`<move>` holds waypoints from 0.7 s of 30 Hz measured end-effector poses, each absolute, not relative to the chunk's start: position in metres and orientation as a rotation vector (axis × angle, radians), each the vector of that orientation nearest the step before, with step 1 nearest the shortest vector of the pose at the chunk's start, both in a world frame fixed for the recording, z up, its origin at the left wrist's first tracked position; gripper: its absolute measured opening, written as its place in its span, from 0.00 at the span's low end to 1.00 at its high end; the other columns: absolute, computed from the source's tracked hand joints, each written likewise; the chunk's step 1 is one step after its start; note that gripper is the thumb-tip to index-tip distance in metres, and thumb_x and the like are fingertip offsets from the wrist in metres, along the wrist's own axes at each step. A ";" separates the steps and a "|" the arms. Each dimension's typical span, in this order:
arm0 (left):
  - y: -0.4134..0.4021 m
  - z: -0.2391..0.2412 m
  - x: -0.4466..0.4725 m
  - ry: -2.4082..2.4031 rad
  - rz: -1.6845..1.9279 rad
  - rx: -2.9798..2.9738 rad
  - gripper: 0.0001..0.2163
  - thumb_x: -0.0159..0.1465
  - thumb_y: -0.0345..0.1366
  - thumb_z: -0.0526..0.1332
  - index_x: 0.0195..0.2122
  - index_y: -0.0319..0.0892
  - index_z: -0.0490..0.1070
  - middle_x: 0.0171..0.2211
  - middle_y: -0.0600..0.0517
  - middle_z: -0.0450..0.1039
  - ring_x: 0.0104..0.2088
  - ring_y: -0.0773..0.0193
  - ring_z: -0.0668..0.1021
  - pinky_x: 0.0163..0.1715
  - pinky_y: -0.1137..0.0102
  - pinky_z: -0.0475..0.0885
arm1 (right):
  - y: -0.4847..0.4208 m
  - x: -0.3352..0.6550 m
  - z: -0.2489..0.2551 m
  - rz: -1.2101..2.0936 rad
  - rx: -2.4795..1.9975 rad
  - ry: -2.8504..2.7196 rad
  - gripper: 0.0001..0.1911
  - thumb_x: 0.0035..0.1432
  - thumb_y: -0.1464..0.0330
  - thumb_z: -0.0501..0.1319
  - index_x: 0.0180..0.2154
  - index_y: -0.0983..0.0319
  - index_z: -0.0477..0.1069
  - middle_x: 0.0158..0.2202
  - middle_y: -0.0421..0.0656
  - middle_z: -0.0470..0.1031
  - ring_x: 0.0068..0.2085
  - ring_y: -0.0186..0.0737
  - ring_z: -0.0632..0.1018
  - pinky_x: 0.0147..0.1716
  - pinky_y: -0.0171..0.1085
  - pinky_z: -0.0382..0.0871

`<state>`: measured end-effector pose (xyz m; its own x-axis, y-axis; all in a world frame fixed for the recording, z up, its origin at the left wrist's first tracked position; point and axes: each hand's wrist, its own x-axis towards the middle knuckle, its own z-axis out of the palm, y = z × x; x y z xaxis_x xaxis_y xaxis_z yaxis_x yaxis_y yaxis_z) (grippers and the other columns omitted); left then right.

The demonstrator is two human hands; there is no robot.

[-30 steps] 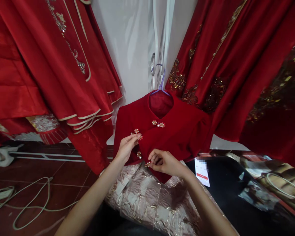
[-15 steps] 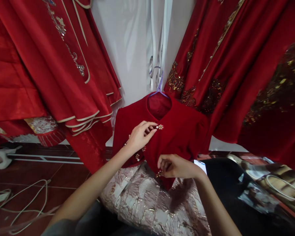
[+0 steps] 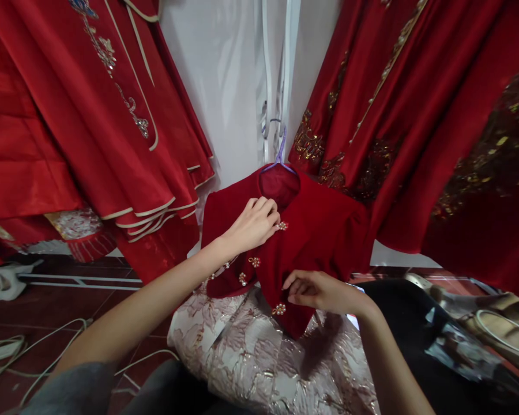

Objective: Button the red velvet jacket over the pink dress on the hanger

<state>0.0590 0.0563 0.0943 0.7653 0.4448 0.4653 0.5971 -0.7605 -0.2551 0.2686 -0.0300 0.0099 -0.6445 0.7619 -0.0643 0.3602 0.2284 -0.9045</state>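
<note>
A red jacket [image 3: 328,219] with a V-shaped neckline hangs on a purple hanger [image 3: 280,154]. My left hand [image 3: 256,223] is closed at its upper front, its fingertips at a flower-shaped beaded clasp [image 3: 282,226]; the fingers partly hide this clasp. Lower down, my right hand [image 3: 313,291] hovers at the front panel, fingers loosely bent and thumb apart from the index finger. Just left of it lies another beaded clasp [image 3: 279,309], fully visible. Two further flower ornaments [image 3: 254,262] show on the jacket's left side. Beneath spreads a pale pink patterned brocade fabric [image 3: 259,357].
Red garments with beaded trim [image 3: 125,144] hang at left, and red garments with gold sequins [image 3: 406,115] at right. Behind stands a white rack post [image 3: 285,69]. White cables [image 3: 64,357] lie on the tiled floor. A black surface [image 3: 406,328] carries clear plastic wrapping [image 3: 462,351].
My right hand has let go of the lower clasp and shifted slightly right. My left hand has turned, with its back now more over the jacket front and its fingers curled at the upper clasp.
</note>
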 end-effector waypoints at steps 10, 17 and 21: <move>0.064 0.100 0.049 -0.696 -0.691 -2.967 0.11 0.64 0.31 0.52 0.39 0.46 0.73 0.35 0.49 0.72 0.43 0.58 0.70 0.62 0.53 0.47 | -0.029 0.260 0.006 1.350 -1.056 -2.120 0.12 0.58 0.64 0.61 0.43 0.61 0.70 0.35 0.43 0.78 0.37 0.36 0.78 0.38 0.37 0.73; 0.058 0.100 0.045 -0.846 -0.614 -2.865 0.13 0.66 0.36 0.49 0.38 0.46 0.73 0.32 0.50 0.71 0.42 0.57 0.71 0.64 0.50 0.43 | -0.028 0.255 0.005 1.258 -1.131 -2.062 0.11 0.58 0.62 0.61 0.40 0.61 0.71 0.34 0.43 0.77 0.35 0.36 0.77 0.37 0.37 0.72; 0.057 0.097 0.041 -0.773 -0.567 -2.737 0.14 0.67 0.38 0.48 0.37 0.44 0.74 0.32 0.48 0.72 0.41 0.56 0.71 0.62 0.50 0.46 | -0.034 0.259 0.020 1.249 -1.115 -2.030 0.11 0.58 0.61 0.61 0.40 0.61 0.71 0.34 0.43 0.76 0.36 0.37 0.76 0.38 0.38 0.73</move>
<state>0.0413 0.0567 0.0969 0.7846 0.4494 0.4272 0.5427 -0.8310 -0.1226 0.2588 -0.0336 0.0198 -0.5364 0.8440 0.0003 0.3800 0.2419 -0.8928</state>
